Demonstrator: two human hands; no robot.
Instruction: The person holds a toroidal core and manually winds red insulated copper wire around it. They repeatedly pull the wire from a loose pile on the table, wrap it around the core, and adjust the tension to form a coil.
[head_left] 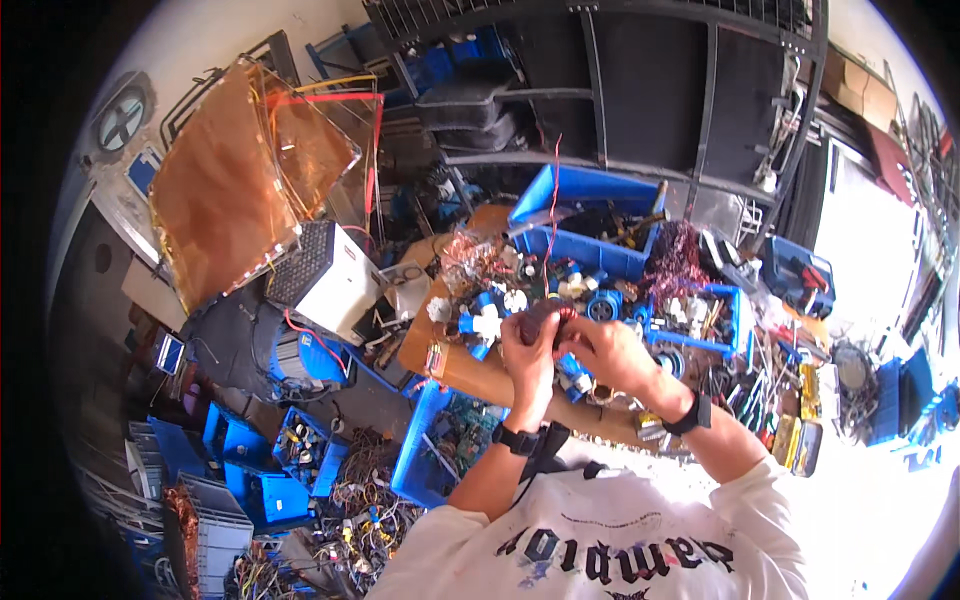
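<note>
Two bare hands meet over the near part of a cluttered wooden table [470,378]. The left hand [530,362] is closed around a dark reddish-brown piece [541,319], holding it up above the tabletop between thumb and fingers. The right hand [616,356] is just beside it, its fingers bent and drawn close together at the piece's right side; I cannot tell whether they grip anything. A thin red wire [552,225] rises from about the dark piece and stands up past a large blue bin [590,252] at the table's far side. Dark bands circle both wrists. Left of the hands lie blue-and-white parts [484,322]; to their right sits a smaller blue tray [742,325] filled with mixed small pieces, with a tangle of dark red wire [682,262] behind it. Lower left, another blue bin [408,458] stands near a heap of cables [365,490]. Large copper-coloured sheets [222,190] lean at the upper left.
</note>
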